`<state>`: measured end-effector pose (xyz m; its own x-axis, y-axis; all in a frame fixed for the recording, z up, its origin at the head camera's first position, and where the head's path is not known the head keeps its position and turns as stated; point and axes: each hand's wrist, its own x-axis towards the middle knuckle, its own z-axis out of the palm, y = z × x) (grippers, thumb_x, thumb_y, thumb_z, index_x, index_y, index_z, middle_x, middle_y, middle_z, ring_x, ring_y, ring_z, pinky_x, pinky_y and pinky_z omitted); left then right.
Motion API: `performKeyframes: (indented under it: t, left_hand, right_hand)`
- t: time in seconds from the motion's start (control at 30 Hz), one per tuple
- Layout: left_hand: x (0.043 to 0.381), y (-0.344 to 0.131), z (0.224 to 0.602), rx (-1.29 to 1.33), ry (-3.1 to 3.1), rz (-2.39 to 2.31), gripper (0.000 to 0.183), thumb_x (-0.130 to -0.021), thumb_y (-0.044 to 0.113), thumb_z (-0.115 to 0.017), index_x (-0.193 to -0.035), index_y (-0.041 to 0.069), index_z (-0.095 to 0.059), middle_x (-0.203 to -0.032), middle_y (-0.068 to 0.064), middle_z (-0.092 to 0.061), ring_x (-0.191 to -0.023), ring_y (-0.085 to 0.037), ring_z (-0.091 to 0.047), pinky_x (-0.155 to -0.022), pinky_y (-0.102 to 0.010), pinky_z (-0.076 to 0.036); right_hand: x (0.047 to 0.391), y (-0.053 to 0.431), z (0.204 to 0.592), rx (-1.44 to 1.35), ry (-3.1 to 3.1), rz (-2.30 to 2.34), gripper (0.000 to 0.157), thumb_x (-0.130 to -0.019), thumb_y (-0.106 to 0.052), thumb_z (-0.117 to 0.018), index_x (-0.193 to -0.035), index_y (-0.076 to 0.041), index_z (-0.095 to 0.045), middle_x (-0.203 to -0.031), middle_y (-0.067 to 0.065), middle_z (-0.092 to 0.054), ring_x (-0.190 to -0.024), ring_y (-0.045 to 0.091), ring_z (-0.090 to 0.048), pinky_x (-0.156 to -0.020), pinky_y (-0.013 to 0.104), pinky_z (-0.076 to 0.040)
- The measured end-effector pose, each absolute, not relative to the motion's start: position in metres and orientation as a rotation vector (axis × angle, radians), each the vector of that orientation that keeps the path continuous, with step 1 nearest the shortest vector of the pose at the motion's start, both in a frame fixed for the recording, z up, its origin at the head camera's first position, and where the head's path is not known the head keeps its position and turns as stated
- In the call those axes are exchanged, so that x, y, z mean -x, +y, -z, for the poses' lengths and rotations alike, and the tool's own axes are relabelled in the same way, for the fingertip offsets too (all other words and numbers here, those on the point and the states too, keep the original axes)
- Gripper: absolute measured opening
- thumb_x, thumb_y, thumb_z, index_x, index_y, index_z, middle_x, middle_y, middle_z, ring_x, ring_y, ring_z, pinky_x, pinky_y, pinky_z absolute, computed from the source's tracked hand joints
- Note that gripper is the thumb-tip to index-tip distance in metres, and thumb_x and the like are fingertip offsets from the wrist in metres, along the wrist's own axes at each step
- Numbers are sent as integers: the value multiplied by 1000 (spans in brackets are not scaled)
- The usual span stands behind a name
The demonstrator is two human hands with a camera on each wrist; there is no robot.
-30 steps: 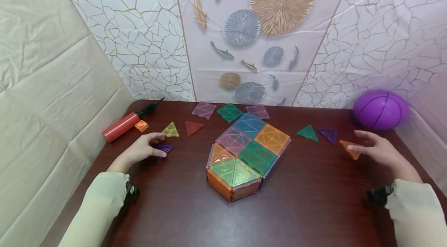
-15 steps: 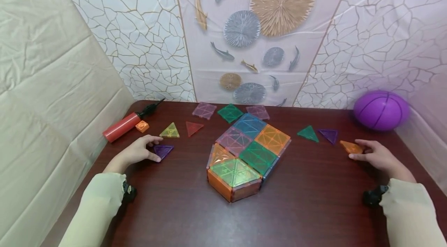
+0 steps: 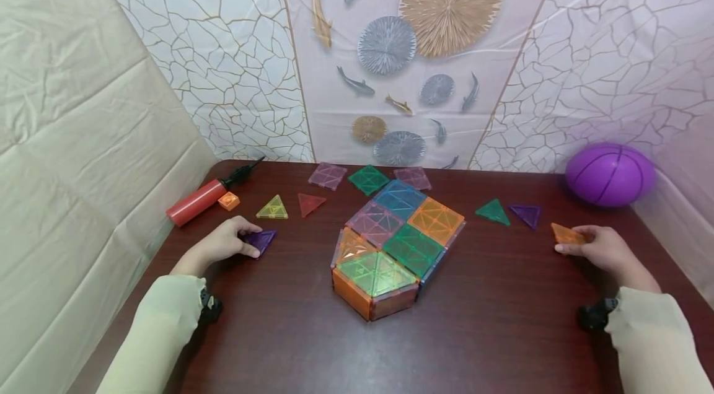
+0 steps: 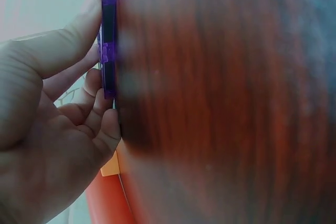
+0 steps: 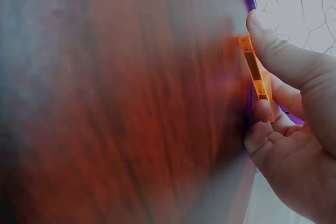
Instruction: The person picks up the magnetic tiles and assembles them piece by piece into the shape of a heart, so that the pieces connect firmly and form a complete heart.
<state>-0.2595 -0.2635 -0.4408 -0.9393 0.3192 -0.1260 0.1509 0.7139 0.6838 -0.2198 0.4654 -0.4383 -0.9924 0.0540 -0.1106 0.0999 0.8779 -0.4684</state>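
Observation:
In the head view my left hand (image 3: 225, 240) pinches a purple triangular magnetic tile (image 3: 261, 243) at the table's left side. The left wrist view has that purple tile (image 4: 108, 43) edge-on, with the thumb at one end and fingertips at the other. My right hand (image 3: 605, 250) grips an orange triangular tile (image 3: 566, 235) on the right; seen edge-on in the right wrist view, this orange tile (image 5: 256, 74) is tilted between thumb and fingers. Midway between the hands lies a low structure of joined translucent tiles (image 3: 415, 250), with side walls at its near end.
Yellow (image 3: 273, 208) and red triangles (image 3: 310, 204) lie beyond the left hand, near a red pump (image 3: 195, 202) and small orange block (image 3: 229, 201). Green (image 3: 493, 212) and purple triangles (image 3: 525, 215) lie right. Square tiles (image 3: 369, 179) line the back. A purple ball (image 3: 610, 175) sits back right.
My right fingers have closed around the orange triangle and tilted it, shifting it slightly right. My left hand has drawn back from the yellow triangle and settled on the purple one, which has barely moved.

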Motion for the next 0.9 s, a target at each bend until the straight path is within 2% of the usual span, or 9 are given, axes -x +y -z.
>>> performKeyframes:
  t: [0.13,0.3,0.37,0.5,0.6,0.77,0.9]
  left_hand:
    - [259,-262,441,-433,2720,-1024,47,-71,11,-84,-110,-6,-66,-105,-19,-58,-93,-29,-50,-84,-40,-41]
    - [260,-260,444,-416,2714,-1042,46,-70,11,-85,-107,-3,-61,-103,-17,-59,-95,-30,-53,-87,-43,-42]
    - [260,-260,443,-389,2696,-1067,46,-70,10,-84,-106,-2,-58,-101,-16,-60,-95,-29,-54,-87,-42,-42]
    - [258,-260,442,-376,2684,-1117,42,-72,6,-82,-104,-2,-57,-97,-14,-59,-91,-27,-55,-84,-39,-43]
    - [257,-260,441,-364,2671,-1157,37,-74,4,-80,-103,-2,-57,-96,-13,-59,-89,-25,-55,-82,-37,-43]
    - [254,-256,436,-324,2605,-1240,31,-77,1,-76,-103,-3,-59,-93,-12,-59,-84,-22,-55,-77,-31,-45]
    - [248,-251,429,-269,2427,-1433,30,-83,-1,-70,-108,-11,-58,-92,-12,-59,-80,-17,-59,-74,-31,-55]
  right_hand:
    - [217,462,439,-169,2958,821,78,-84,-38,-73,-124,21,-41,-116,44,-47,-97,45,-49,-76,45,-41]
    - [216,459,439,-211,2978,853,76,-86,-38,-71,-123,20,-39,-110,39,-51,-90,38,-51,-69,34,-39]
    - [215,457,440,-218,2974,884,72,-89,-37,-68,-123,20,-40,-100,33,-56,-80,30,-54,-64,32,-41]
    - [212,450,441,-187,2934,1047,60,-95,-28,-60,-120,23,-40,-76,11,-64,-60,10,-55,-55,27,-47]
    - [210,443,441,-152,2899,1176,53,-98,-22,-56,-118,25,-40,-69,3,-64,-55,3,-57,-53,25,-51]
    - [208,426,437,-100,2890,1246,48,-100,-20,-52,-118,24,-42,-75,9,-66,-56,6,-61,-55,26,-54]
    - [207,407,426,-31,2902,1281,46,-100,-20,-53,-118,21,-43,-77,12,-67,-57,7,-62,-56,26,-54]
